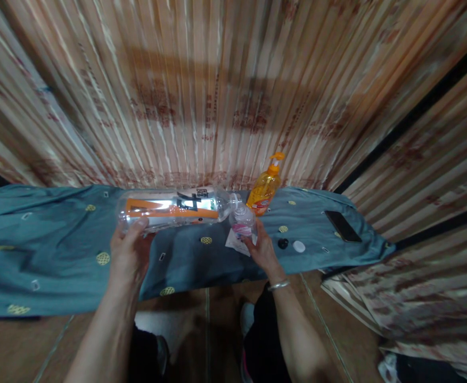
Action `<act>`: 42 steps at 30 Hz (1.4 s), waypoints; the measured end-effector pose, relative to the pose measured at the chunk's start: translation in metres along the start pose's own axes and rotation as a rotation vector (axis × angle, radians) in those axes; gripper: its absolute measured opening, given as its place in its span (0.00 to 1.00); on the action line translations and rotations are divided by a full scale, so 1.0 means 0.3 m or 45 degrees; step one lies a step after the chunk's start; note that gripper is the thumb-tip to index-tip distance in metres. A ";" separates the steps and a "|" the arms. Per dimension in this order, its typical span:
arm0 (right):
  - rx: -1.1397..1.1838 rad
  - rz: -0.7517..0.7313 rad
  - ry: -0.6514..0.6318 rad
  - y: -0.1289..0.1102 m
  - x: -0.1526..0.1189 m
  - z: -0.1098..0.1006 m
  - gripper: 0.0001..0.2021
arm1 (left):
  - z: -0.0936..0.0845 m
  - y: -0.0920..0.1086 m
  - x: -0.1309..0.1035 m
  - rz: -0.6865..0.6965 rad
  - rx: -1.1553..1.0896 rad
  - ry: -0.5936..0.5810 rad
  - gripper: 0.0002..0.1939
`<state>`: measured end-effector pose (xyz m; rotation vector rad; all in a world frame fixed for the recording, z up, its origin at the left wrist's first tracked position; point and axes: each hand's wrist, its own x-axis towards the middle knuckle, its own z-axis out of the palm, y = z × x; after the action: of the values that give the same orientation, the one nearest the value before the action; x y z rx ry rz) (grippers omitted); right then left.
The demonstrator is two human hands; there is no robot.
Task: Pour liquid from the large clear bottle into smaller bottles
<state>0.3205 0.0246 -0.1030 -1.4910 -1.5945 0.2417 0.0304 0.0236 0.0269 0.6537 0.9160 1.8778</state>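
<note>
Orange and silver with black print band a clear large bottle (pixel 169 205) left of the amber pump bottle (pixel 264 189), itself topped in orange. In front of the pump bottle, a clear small bottle (pixel 242 215) shows pink. A teal cloth (pixel 185 258) with yellow ovals spreads beneath the pump bottle; right of it, a black phone (pixel 343 226). Behind it, a beige curtain (pixel 169 80) carries brownish stripes and dark-red motifs.

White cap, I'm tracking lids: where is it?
In the head view, the white cap lies right of the right hand, beside the black cap.
</note>
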 end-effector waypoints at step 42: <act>0.023 -0.036 -0.013 0.027 0.000 0.003 0.33 | -0.009 -0.003 0.015 0.064 0.049 -0.109 0.25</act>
<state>0.3255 0.0269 -0.1090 -1.4549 -1.6164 0.2478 0.0268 0.0270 0.0249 0.7812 0.8896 1.8656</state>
